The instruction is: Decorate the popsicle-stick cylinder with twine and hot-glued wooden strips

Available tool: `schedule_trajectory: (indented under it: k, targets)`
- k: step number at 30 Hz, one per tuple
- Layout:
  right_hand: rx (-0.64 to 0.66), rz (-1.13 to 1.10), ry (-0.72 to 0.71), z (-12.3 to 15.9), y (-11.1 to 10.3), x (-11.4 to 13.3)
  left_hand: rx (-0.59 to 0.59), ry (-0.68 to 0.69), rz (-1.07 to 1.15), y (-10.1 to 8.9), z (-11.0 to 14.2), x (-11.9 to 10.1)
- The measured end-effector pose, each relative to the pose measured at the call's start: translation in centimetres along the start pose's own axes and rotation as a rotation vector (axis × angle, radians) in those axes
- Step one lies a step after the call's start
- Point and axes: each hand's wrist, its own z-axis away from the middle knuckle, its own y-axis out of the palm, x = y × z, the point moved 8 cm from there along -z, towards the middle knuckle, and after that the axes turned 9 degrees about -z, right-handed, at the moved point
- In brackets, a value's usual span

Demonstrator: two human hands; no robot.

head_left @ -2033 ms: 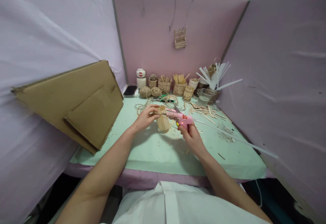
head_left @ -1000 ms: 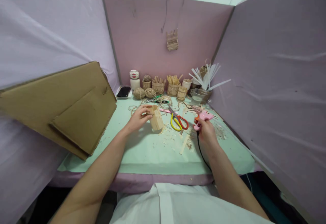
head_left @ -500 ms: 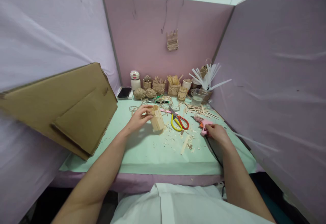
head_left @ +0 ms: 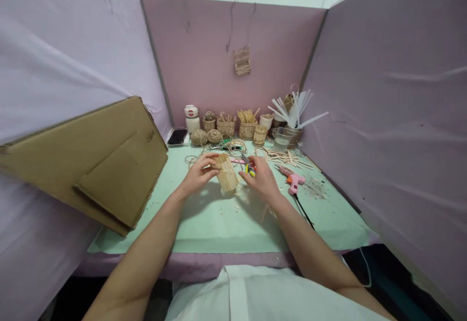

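Sitting tilted at far left: cardboard sheet (head_left: 105,165), well apart from the work. Next, phone (head_left: 177,136) and white jar (head_left: 192,122) at the back of the counter (head_left: 204,223). Left hand (head_left: 199,172) has its fingers and thumb closed on the rim of the wooden cup (head_left: 226,174), same hold as a second ago; cup is between the two hands, tilted, mouth up and toward the left. Twine (head_left: 239,144) tangled behind it. Scissors (head_left: 251,171) just right of the cup, partly covered by the right hand (head_left: 263,180). Main change: right hand has let go of the glue gun (head_left: 297,179) and come in beside the cup, fingers spread wide with nothing visible in them; contact with cup can't be told, looks like a small gap. So the gluing tool is out of hand and, by my read, both hands are now free for the cup itself. Wood strips (head_left: 284,157) scattered behind the gun. Glue gun lies on the counter at right, nozzle pointing away leftward, black cord (head_left: 304,210) trailing toward the near edge.
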Motion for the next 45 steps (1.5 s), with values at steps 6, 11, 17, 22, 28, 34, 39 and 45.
schedule_trajectory:
  k: [6,11,17,22,28,34,39,45]
  targets:
    - [-0.022,-0.059,0.007,-0.5,1.5,-0.1,-0.011,-0.004,-0.016,-0.2,0.0,-0.2]
    - [-0.095,-0.146,0.021,-0.7,0.1,0.3,-0.013,-0.029,-0.024,-0.1,0.0,-0.1]
    - [-0.136,-0.238,0.06,-0.8,-0.4,1.5,0.001,-0.033,-0.044,0.1,0.0,0.2]
    - [-0.122,-0.212,0.02,-0.6,0.5,2.7,-0.004,-0.014,-0.063,0.3,-0.1,0.3]
    - [-0.046,-0.162,-0.022,-0.1,2.6,3.5,-0.021,0.019,-0.14,0.4,0.0,0.0]
    - [-0.029,-0.137,-0.062,0.1,3.3,3.7,-0.042,0.066,-0.214,0.6,0.1,-0.3]
    - [-0.013,-0.1,-0.111,0.4,3.4,4.1,-0.053,0.065,-0.234,0.5,0.0,0.0]
    - [0.008,-0.055,-0.131,0.3,3.6,4.0,-0.047,0.066,-0.235,0.5,0.0,0.0]
